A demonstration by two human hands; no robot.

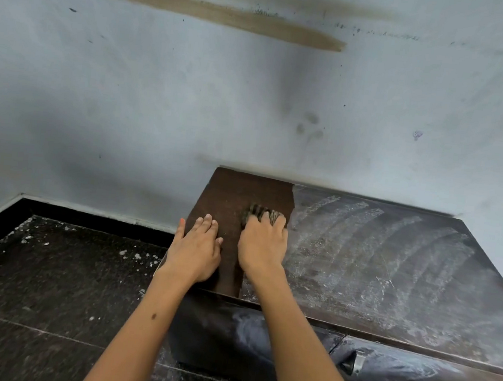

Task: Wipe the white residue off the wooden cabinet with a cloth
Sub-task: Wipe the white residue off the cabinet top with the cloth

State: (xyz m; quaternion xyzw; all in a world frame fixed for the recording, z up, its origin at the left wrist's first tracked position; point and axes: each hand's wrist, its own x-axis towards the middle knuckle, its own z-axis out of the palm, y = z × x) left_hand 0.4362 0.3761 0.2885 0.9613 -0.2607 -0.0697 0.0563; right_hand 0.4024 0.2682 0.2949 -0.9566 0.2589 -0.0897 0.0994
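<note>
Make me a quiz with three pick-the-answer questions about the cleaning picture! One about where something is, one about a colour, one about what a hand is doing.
1. Where is the clean strip of the cabinet top?
A. left end
B. right end
C. middle

2. What colour is the residue?
A. red
B. white
C. green

3. What is the right hand doing?
A. hanging idle
B. pointing at the wall
C. holding the cloth

Answers:
1 A: bare brown wood shows only at the left end, where the left hand rests.
2 B: pale white streaks cover the rest of the top.
3 C: its fingers curl over the striped cloth, which lies on the top.
</note>
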